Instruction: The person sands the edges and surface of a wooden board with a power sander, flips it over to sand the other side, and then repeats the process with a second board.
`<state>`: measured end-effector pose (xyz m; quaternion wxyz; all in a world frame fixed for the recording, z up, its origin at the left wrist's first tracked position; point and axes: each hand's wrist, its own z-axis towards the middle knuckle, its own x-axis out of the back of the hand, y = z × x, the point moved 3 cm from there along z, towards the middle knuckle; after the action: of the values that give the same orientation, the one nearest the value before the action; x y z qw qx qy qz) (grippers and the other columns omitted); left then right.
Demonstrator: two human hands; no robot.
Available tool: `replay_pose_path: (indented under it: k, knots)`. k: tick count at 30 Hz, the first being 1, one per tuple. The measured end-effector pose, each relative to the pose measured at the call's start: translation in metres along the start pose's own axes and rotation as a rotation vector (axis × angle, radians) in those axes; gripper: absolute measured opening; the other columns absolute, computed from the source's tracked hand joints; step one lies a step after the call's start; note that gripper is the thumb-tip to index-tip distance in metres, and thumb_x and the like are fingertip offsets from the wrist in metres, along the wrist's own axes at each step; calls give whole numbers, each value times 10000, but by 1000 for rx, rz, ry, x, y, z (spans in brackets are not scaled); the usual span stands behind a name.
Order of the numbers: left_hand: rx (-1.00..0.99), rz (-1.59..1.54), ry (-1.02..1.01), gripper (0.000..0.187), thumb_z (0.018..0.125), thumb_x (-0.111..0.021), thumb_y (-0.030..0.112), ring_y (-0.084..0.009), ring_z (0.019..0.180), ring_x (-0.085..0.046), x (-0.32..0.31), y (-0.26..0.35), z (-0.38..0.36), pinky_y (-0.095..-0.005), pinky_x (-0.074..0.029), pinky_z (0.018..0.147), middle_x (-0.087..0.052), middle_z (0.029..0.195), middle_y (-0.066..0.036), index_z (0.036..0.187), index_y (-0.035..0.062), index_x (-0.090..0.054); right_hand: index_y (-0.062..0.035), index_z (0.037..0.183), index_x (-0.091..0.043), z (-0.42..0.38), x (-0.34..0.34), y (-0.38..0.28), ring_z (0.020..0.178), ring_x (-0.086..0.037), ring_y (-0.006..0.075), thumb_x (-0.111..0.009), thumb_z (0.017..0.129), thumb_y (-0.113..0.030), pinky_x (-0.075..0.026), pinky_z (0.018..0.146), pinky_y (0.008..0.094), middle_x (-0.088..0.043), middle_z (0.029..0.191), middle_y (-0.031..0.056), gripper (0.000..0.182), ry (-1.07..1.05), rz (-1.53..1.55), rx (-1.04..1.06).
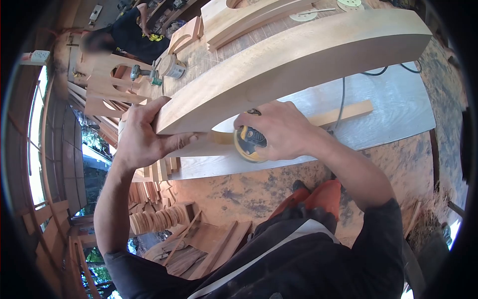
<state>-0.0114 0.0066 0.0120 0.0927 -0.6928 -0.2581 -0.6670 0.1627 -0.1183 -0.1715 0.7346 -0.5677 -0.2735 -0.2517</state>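
curved, thick beam of pale bare wood (298,65) extended over a whitish, flat-topped desk (398,109), one end grasped by the left hand (147,137), its thumb beneath and fingers over the edge. below the beam's hollow side, the right hand (284,127) was wrapped around a compact yellow-and-black power tool (251,142); whether the tool touched the wood could not be told. the likeliest trouble seemed to be the beam rolling or slipping, since only the left hand visibly steadied it and its supports were hidden. the tool, if tilted, could have gouged the hollow edge or skidded toward the left thumb. a thin dark cord (343,99) hanging below the beam could have snagged the right forearm.
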Motion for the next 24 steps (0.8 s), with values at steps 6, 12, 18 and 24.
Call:
replay_pose_path:
  k: [6, 12, 18, 24]
  knots:
    - [-17, 12, -4, 587, 771, -988, 390, -176, 784, -796, 2, 4, 0, -318, -603, 713, -791, 828, -98, 1113, -22, -747, -179, 1273, -688, -1, -2, 6, 1231, -655, 330, -846, 766, -255, -568, 960, 509, -621, 1313, 143, 536, 169, 141, 95]
    - [20, -46, -51, 670, 770, -993, 398, -160, 880, -779, 2, -3, 0, -338, -608, 780, -799, 940, -124, 1191, -56, -735, -177, 1250, -690, -2, -10, 11, 1242, -651, 341, -859, 747, -236, -573, 972, 505, -615, 1316, 138, 533, 246, 183, 167]
    - [71, -13, -104, 724, 762, -999, 368, -174, 928, -782, 5, 2, 0, -337, -615, 857, -802, 990, -136, 1267, -70, -720, -174, 1248, -692, -1, -9, 9, 1206, -666, 359, -855, 743, -217, -577, 964, 508, -617, 1296, 144, 533, 270, 247, 213]
    - [57, -56, -93, 694, 775, -993, 347, -178, 910, -788, 3, 2, 0, -329, -616, 844, -804, 982, -124, 1260, -69, -723, -163, 1233, -692, 3, -9, 15, 1192, -670, 359, -843, 747, -210, -575, 943, 513, -616, 1280, 148, 511, 333, 228, 268]
